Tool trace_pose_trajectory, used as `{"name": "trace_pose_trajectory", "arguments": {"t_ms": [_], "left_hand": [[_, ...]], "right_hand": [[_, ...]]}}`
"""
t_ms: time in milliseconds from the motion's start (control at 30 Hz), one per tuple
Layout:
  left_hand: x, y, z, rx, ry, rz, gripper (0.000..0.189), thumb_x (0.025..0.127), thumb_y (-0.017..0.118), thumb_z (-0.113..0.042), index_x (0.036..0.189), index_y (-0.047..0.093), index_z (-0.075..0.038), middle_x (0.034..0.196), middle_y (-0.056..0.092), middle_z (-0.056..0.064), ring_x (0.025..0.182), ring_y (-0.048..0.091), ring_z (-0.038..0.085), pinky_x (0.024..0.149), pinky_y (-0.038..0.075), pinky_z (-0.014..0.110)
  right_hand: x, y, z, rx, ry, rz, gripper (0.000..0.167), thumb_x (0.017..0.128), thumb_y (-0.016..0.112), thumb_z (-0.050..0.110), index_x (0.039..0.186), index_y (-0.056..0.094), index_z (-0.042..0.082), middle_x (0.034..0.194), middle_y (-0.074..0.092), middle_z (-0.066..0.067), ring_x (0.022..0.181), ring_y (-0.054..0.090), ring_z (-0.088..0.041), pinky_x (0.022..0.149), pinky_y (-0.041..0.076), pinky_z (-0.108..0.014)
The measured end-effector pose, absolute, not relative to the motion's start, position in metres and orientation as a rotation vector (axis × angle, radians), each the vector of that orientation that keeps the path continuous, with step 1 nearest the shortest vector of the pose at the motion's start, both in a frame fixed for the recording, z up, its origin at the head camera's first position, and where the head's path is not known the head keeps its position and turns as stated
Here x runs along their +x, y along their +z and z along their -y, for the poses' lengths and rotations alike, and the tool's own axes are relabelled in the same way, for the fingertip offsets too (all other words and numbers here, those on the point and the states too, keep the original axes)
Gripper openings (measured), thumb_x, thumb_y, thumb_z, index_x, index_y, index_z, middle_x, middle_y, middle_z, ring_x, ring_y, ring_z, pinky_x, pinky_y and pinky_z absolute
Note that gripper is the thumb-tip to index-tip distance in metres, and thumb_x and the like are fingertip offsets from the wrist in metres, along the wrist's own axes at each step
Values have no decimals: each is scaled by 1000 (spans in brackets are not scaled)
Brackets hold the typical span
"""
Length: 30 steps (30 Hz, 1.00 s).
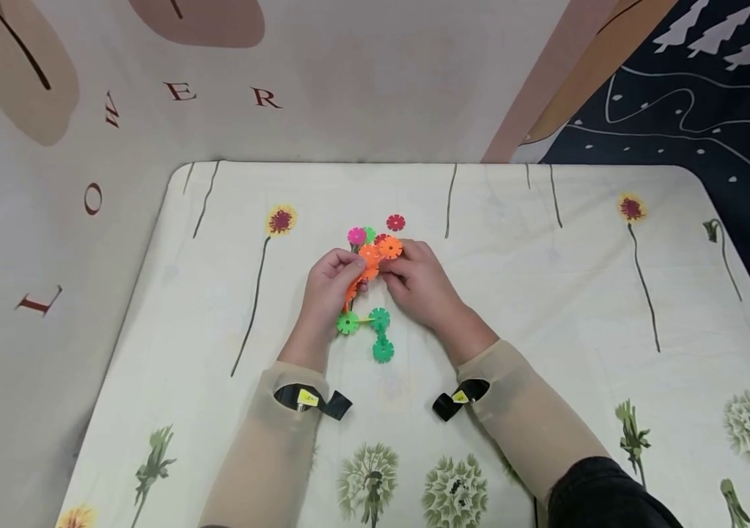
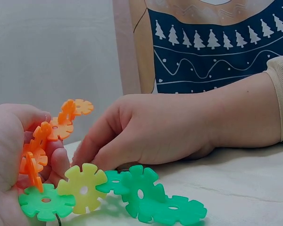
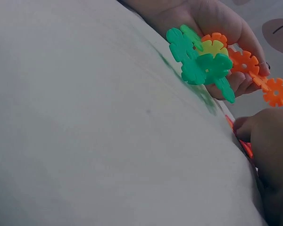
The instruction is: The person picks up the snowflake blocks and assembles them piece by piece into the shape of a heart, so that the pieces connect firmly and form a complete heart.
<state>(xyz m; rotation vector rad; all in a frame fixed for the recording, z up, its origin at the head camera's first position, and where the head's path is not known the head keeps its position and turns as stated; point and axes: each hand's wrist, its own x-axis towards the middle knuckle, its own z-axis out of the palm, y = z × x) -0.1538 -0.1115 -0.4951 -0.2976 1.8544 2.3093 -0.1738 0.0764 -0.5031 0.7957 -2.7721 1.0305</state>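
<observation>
My left hand pinches a chain of slotted plastic snowflake discs between thumb and fingers. Orange discs form its upper part. Below them follow a light green disc, a yellow disc seen edge-on from above, and darker green discs that hang toward the person. Just right of the chain, my right hand is low at the table, its fingers curled and its fingertips at a red snowflake disc. That disc is partly hidden by the fingers and, from above, by the orange discs.
Beyond the hands lie a pink disc, a bright green disc and another red disc. A flower-printed cloth covers the table. Patterned fabric walls stand at the back and sides.
</observation>
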Motion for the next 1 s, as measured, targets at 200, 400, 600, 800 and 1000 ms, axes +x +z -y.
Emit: {"name": "trace_pose_trajectory", "arguments": {"t_ms": [200,400,600,800,1000], "left_hand": [[-153,-495,112,-295,2304,-1848,17,107,67,-14,114,65,1,96,67,7,75,63,16,76,59,22],[-154,-495,112,-265,2303,-1864,19,107,68,-16,115,64,1,95,67,5,75,63,15,75,59,22],[-154,-496,113,-272,2295,-1869,17,107,67,-15,114,65,0,95,67,5,75,63,16,75,58,22],[-154,-496,113,-280,2285,-1872,16,107,67,-15,114,65,-1,96,67,6,76,63,16,76,58,22],[-155,-497,113,-275,2285,-1877,15,107,67,-16,113,65,-2,96,67,6,75,63,16,75,59,22]], "right_hand": [[-174,-505,-77,797,1013,2778,17,99,74,16,111,82,7,144,61,-13,135,45,-34,118,37,-45],[-174,-505,-77,739,1007,2814,21,100,73,18,115,82,7,137,61,-14,134,43,-34,116,38,-45],[-173,-503,-76,689,992,2829,24,99,73,24,116,81,8,149,54,-16,144,35,-38,121,32,-52],[-173,-503,-75,681,958,2831,23,101,73,21,118,81,8,136,62,-13,138,41,-36,119,34,-48],[-173,-503,-74,602,1043,2794,17,99,77,15,111,82,4,122,62,-14,132,45,-35,113,41,-45]]}}
